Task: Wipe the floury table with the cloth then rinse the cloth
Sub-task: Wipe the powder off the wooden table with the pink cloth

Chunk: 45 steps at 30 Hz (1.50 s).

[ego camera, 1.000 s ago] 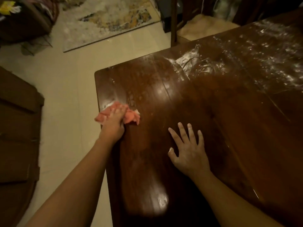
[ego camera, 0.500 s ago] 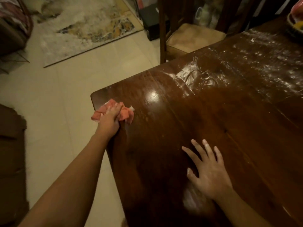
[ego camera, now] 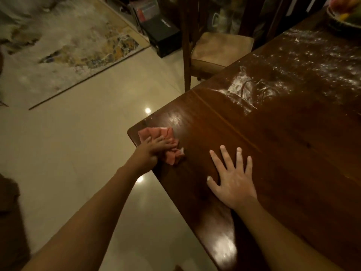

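A dark wooden table (ego camera: 283,153) fills the right half of the head view. My left hand (ego camera: 150,151) presses a crumpled pink cloth (ego camera: 166,141) against the tabletop at the near left corner. My right hand (ego camera: 232,177) lies flat on the wood with fingers spread, holding nothing, a little to the right of the cloth. The wood around both hands looks dark and glossy. White flour (ego camera: 304,75) is smeared and sprinkled over the far part of the table, with a thick streaked patch (ego camera: 244,87) near the left edge.
A wooden chair with a beige cushion (ego camera: 218,49) stands against the table's far left side. A bowl of fruit (ego camera: 345,14) sits at the far right corner. Pale tiled floor (ego camera: 78,153) and a patterned rug (ego camera: 64,47) lie to the left.
My left hand has kept the cloth at the table's left corner, shifting it slightly along the edge. My right hand has stayed flat on the wood. The view has swung left and upward.
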Each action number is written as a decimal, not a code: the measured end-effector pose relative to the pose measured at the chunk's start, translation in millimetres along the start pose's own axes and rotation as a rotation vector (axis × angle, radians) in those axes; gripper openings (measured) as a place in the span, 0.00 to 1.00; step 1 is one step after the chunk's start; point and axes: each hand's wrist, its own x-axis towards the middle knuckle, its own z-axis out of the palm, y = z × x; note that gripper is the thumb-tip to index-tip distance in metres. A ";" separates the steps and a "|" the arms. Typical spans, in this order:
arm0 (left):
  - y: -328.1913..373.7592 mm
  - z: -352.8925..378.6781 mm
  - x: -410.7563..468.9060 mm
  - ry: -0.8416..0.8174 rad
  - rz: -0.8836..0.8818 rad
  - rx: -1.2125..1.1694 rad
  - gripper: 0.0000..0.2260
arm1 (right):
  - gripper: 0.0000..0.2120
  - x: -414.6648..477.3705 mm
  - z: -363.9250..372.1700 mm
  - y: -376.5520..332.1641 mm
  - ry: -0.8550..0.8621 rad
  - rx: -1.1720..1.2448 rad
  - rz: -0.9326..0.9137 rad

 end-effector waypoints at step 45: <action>108.6 20.0 285.4 -0.374 0.435 0.153 0.30 | 0.32 71.3 -12.6 -0.9 0.165 0.347 0.602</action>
